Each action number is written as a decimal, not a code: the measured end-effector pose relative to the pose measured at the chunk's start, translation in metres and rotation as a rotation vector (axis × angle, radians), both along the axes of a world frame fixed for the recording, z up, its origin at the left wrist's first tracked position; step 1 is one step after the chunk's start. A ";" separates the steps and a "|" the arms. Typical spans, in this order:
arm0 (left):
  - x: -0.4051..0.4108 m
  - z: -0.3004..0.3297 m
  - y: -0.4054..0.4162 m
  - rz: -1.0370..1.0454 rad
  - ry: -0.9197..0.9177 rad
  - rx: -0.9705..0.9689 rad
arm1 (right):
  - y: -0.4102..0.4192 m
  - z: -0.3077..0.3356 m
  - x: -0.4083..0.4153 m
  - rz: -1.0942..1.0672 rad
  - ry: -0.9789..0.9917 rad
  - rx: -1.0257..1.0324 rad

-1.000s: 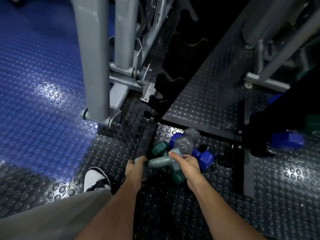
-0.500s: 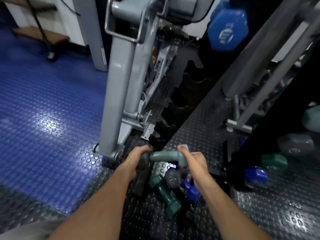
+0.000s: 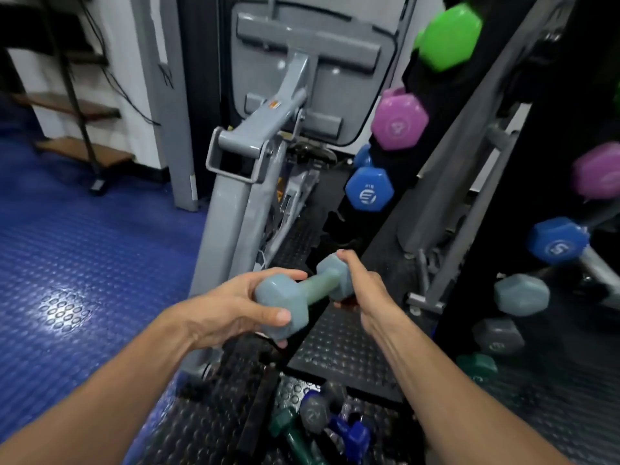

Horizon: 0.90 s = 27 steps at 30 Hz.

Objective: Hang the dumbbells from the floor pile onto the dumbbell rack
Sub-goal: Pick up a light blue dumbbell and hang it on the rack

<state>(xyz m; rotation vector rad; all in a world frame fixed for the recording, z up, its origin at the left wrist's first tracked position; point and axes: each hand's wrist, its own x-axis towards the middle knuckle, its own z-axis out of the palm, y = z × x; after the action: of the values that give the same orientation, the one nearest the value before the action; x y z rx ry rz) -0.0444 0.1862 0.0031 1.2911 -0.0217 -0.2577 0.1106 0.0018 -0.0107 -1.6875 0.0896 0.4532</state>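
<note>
Floor pile (image 3: 322,427) nearest, low in view on black studded mat (image 3: 335,347): green dumbbell (image 3: 292,434), grey one (image 3: 313,412), dark blue one (image 3: 350,434), lying jumbled and touching. More possibly hidden below frame edge; cannot tell.

Above pile, both forearms reaching forward. Left hand (image 3: 235,307) cupped around near head of pale blue-grey dumbbell (image 3: 302,292), thumb over front face, fingers wrapped behind. Right hand (image 3: 360,290) curled on far head, index finger laid along top. Neither grip on the handle itself; handle bare between the two hands. Dumbbell lifted well clear of floor, roughly level, far end a little higher.

Step in hand, as judged: carry from pile to rack, one dumbbell in transit, not yet hung.

Right of hands, rack (image 3: 476,229), black, leaning upright. Already hung on it: blue (image 3: 369,193), purple (image 3: 399,120), bright green (image 3: 449,36) on left column; on right side blue (image 3: 557,239), purple (image 3: 599,169), pale grey-blue (image 3: 521,293), dark grey (image 3: 498,335), green (image 3: 476,365) lowest. Dark cradles below the left-column blue look unfilled, though dim.

Behind hands, grey gym machine (image 3: 255,182); beyond left, blue floor (image 3: 84,263), shelf (image 3: 77,105) by white wall.

Next move, as judged: swing dumbbell to an open cradle, likely level with matching pale one, handle lowered into slot, heads left outside the uprights. Calls for keeping handle horizontal and fingers clear of cradle edges on release.
</note>
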 end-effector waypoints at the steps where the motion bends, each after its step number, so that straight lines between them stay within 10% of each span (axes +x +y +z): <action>1: -0.002 0.004 -0.007 0.059 -0.034 0.008 | 0.003 0.007 0.000 0.003 0.001 0.008; 9: -0.001 -0.001 -0.044 0.439 -0.192 -0.038 | 0.012 0.012 0.014 0.032 -0.017 0.176; 15: 0.022 -0.013 -0.040 0.644 -0.244 -0.008 | -0.008 -0.009 0.037 -0.274 -0.381 -0.228; 27: 0.113 -0.034 -0.020 0.719 -0.328 0.177 | -0.009 -0.024 0.083 0.026 -0.600 0.050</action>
<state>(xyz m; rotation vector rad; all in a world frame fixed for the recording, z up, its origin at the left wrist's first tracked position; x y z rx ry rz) 0.0685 0.1662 -0.0311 1.4218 0.1872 0.5794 0.1940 -0.0069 -0.0349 -1.7115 -0.3798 -0.0447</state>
